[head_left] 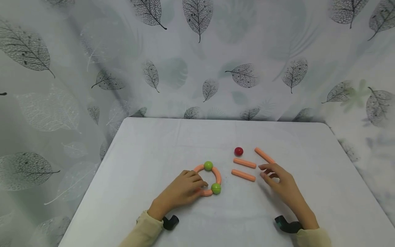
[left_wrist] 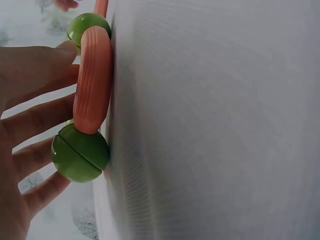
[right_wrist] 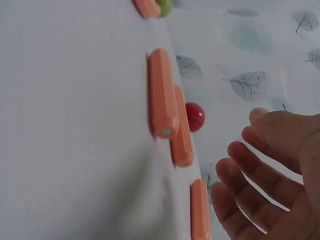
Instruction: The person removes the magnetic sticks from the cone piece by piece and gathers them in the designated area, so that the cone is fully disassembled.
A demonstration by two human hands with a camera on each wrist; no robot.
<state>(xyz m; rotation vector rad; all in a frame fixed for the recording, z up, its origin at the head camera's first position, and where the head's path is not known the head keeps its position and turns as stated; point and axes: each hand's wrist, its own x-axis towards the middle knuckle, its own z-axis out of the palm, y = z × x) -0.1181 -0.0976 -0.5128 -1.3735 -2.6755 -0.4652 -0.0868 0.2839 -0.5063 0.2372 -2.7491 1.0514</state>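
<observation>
A ring of curved orange pieces joined by green balls lies on the table; a curved orange piece (head_left: 217, 175) and a green ball (head_left: 216, 188) show on its right side. My left hand (head_left: 186, 188) lies over the ring's left part and hides it in the head view. In the left wrist view its thumb reaches the upper green ball (left_wrist: 89, 30), and its spread, fairly straight fingers extend behind a curved orange piece (left_wrist: 93, 80). My right hand (head_left: 281, 181), fingers relaxed and holding nothing, hovers beside the straight orange sticks (head_left: 243, 175).
Beyond the nearest stick lie another orange stick (head_left: 244, 163) and a slanted one (head_left: 264, 155). A red ball (head_left: 239, 151) sits behind them. The white-covered table (head_left: 148, 147) meets a leaf-patterned curtain (head_left: 172, 92) at its back edge.
</observation>
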